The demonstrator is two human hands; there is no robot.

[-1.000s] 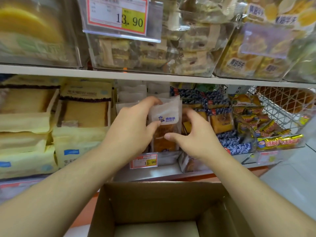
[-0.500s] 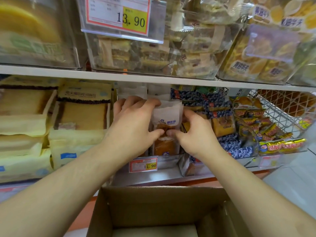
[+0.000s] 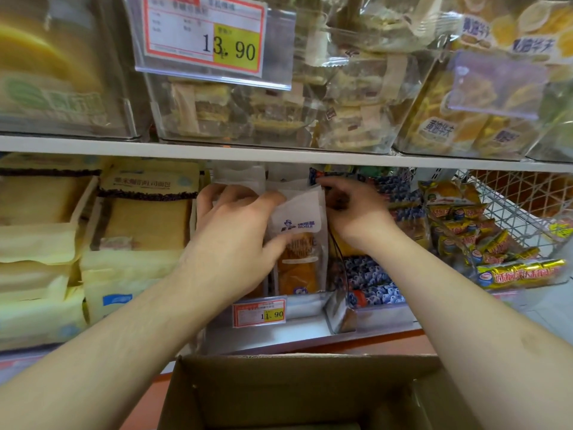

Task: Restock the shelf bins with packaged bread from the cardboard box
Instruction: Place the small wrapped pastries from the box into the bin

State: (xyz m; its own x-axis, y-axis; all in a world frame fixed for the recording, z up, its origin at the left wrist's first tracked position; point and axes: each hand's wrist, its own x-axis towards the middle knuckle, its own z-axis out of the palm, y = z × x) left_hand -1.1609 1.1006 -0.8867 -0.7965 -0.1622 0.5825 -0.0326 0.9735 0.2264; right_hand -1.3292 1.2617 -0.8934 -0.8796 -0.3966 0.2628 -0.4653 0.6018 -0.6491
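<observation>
Pinching the white bread package upright in the middle shelf bin, the left hand is steadying it while the right hand, at its 3 o'clock, is gripping its back edge, so loosening either could be tipping it toward the cardboard box.

Pretty even, warm store light, some glare on the clear upper bins, edges soft and fisheye-bent, slight motion blur.

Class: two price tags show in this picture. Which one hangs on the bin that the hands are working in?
The lower price tag, reading 11.90, below the left hand and right hand. The upper price tag reads 13.90, one shelf higher.
</observation>
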